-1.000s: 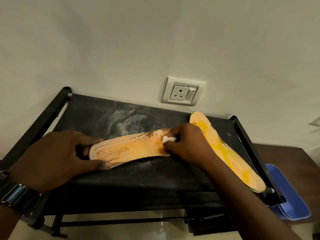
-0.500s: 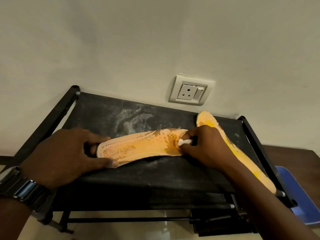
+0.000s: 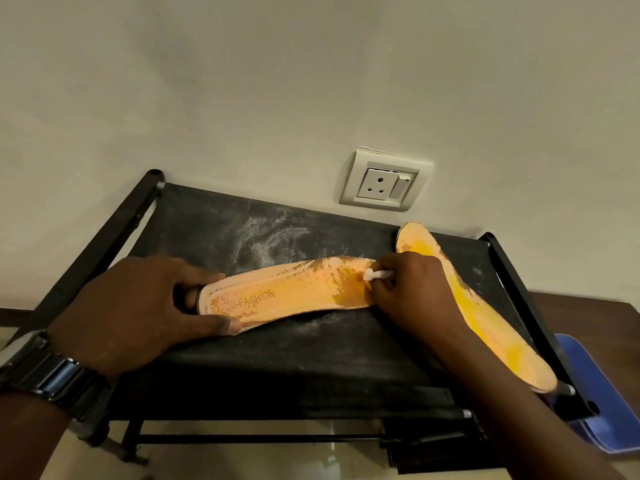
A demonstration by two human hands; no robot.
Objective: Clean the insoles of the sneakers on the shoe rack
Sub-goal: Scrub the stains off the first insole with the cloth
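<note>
Two hands work on one orange insole [image 3: 294,292], which lies flat on the top of the black shoe rack [image 3: 311,358]. Our left hand [image 3: 138,306] grips the end with the word FASHION between thumb and fingers. At the far end from that grip, our right hand [image 3: 408,289] pinches a small white wad [image 3: 377,273] whose tip touches the insole. A second insole [image 3: 478,317] lies just behind our right hand.

What the person wears
The left hand [image 3: 138,306], at 8 o'clock, wears a dark, glossy metal-link wristwatch [image 3: 52,379]; the right hand [image 3: 408,289], toward 4 o'clock, shows bare to the forearm.
</note>
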